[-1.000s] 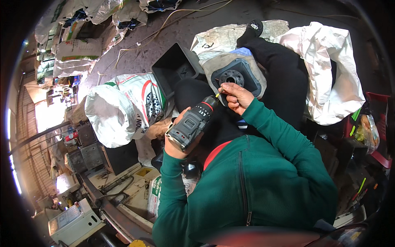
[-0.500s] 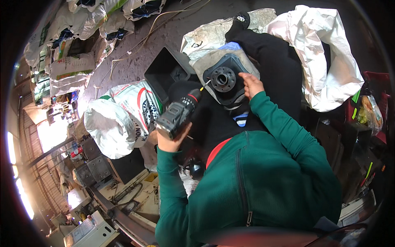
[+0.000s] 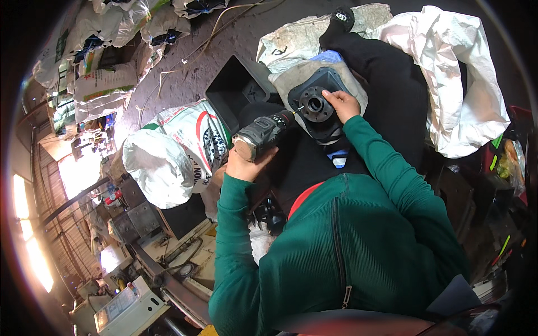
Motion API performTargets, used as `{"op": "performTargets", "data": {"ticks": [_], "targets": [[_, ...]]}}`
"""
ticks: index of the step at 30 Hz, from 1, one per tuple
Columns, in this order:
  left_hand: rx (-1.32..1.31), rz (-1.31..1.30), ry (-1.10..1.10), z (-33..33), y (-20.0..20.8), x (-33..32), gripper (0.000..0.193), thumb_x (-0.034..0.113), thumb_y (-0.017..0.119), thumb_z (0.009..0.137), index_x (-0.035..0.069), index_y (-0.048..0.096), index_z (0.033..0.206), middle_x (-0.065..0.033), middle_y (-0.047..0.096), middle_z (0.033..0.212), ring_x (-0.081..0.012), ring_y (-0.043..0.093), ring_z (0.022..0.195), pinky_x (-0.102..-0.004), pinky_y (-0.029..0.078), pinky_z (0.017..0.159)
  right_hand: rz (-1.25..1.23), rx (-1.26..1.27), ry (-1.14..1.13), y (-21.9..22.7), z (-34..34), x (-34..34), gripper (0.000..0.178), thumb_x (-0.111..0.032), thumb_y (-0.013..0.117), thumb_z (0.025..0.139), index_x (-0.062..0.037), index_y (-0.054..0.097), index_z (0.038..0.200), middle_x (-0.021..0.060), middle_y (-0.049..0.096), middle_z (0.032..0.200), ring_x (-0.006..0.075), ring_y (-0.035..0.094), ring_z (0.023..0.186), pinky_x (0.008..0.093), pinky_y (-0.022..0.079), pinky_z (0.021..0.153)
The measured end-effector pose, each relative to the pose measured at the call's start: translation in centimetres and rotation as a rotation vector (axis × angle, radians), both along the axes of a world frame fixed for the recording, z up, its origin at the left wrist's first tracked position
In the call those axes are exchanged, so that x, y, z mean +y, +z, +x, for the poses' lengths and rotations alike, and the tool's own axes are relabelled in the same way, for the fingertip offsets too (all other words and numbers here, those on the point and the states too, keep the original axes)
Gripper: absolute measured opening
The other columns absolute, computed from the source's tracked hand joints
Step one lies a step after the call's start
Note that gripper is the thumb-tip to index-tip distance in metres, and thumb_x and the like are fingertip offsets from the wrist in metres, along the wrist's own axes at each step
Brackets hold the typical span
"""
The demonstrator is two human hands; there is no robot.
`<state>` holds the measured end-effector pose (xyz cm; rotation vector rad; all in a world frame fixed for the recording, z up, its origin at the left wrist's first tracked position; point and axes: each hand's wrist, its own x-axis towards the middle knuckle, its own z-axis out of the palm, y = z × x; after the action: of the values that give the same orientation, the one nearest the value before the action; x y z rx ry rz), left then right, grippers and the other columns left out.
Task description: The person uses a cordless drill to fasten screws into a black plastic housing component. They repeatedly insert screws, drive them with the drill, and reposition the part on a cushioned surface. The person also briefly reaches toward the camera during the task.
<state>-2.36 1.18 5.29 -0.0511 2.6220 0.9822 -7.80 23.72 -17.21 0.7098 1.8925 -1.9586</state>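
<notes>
My left hand (image 3: 251, 163) is closed round the grip of a dark grey cordless drill (image 3: 260, 135). Its thin bit points up and right, with the tip at the left edge of a round flange (image 3: 317, 106); whether it is inside a hole I cannot tell. The flange is dark, with a central bore and a ring of small holes, and rises from a squarish dark plastic base (image 3: 330, 75). Thumb and fingers of my right hand (image 3: 344, 105) pinch the flange's upper right rim. The part rests on a greyish cloth (image 3: 358, 92) over my lap.
An open black bin (image 3: 232, 84) stands left of the part, beside a white printed sack (image 3: 185, 151). Another white sack (image 3: 476, 84) lies right of my leg. Several filled sacks (image 3: 106, 84) are stacked far left. A machine with a control panel (image 3: 126, 308) is at lower left.
The drill has moved up and right, closer to the flange. My right fingers have shifted from beside the part onto the flange's rim. The whole view has shifted slightly.
</notes>
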Motion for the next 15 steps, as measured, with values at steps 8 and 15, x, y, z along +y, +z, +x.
{"op": "performTargets", "data": {"ticks": [8,15], "targets": [[-0.058,-0.109,-0.027,0.7,0.1,0.6,0.049,0.021,0.080,0.073,0.002,0.060,0.114,-0.0120,0.066,0.108,-0.0238,0.064,0.098,-0.0352,0.049,0.086,-0.106,0.052,-0.025,0.0,0.5,-0.3,0.039,-0.041,0.072,0.080,-0.0026,0.069,0.086,0.0036,0.065,0.074,0.0115,0.057,0.071,0.0272,0.046,0.068],[0.008,-0.047,-0.038,0.4,0.2,0.6,0.047,0.021,0.080,0.072,0.002,0.061,0.111,-0.0125,0.067,0.104,-0.0242,0.066,0.095,-0.0347,0.051,0.084,-0.095,0.283,0.039,1.7,1.5,-0.2,0.034,-0.034,0.065,0.088,-0.0005,0.065,0.090,0.0053,0.062,0.069,0.0102,0.054,0.065,0.0286,0.044,0.062]]}}
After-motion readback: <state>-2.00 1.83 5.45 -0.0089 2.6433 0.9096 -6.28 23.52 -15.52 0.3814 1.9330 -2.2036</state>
